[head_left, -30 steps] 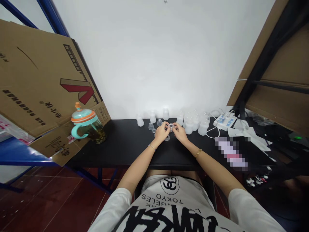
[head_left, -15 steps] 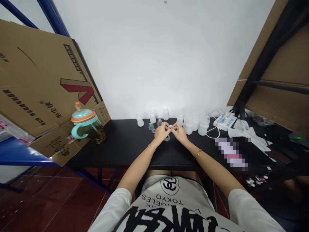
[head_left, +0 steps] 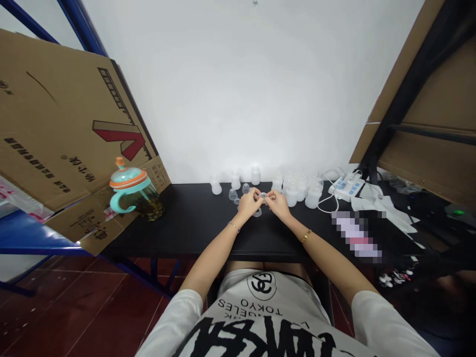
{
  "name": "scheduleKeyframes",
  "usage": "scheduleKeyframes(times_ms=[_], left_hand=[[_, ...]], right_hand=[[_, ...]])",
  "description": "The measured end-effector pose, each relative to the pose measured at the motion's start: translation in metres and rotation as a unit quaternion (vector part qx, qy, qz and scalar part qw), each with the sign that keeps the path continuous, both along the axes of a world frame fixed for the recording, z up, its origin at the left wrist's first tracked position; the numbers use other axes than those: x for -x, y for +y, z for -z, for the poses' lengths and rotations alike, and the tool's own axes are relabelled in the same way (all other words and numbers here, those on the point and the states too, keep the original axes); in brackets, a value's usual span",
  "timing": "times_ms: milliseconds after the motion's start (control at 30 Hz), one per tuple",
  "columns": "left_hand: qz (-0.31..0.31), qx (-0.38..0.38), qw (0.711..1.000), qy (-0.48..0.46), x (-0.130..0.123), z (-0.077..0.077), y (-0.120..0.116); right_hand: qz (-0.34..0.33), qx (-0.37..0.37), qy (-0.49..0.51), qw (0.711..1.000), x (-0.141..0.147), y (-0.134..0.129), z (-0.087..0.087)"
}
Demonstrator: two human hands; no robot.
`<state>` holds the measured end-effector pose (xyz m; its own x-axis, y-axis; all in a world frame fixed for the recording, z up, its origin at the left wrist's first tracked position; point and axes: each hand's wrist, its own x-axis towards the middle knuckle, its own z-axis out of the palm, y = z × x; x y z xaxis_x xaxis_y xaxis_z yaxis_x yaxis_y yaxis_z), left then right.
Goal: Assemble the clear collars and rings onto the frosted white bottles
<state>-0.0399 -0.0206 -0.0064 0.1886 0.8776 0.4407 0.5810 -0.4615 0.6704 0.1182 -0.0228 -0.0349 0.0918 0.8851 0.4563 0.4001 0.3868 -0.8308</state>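
- Barely a shift since the last frame: I see the left hand (head_left: 250,204) and right hand (head_left: 278,206) drawn slightly closer, grips clenched together on a small clear ring (head_left: 263,196), just above the tabletop (head_left: 178,223).
- Still loose: clear cups (head_left: 233,195) near the left hand.
- Standing far right: frosted bottles (head_left: 291,197).

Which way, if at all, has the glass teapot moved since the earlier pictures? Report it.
No: the glass teapot stays put at the left end of the black table.

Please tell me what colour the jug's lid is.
The lid is turquoise with an orange rim, in the head view.
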Motion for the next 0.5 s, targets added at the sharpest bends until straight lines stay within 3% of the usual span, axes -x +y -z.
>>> scheduleKeyframes(times_ms=[500], left_hand=[[-0.008, -0.01, 1.0, 0.003, -0.0006, -0.001, -0.0002]], right_hand=[[0.025, -0.012, -0.035, 0.999, 0.0001, -0.0063, -0.0067]])
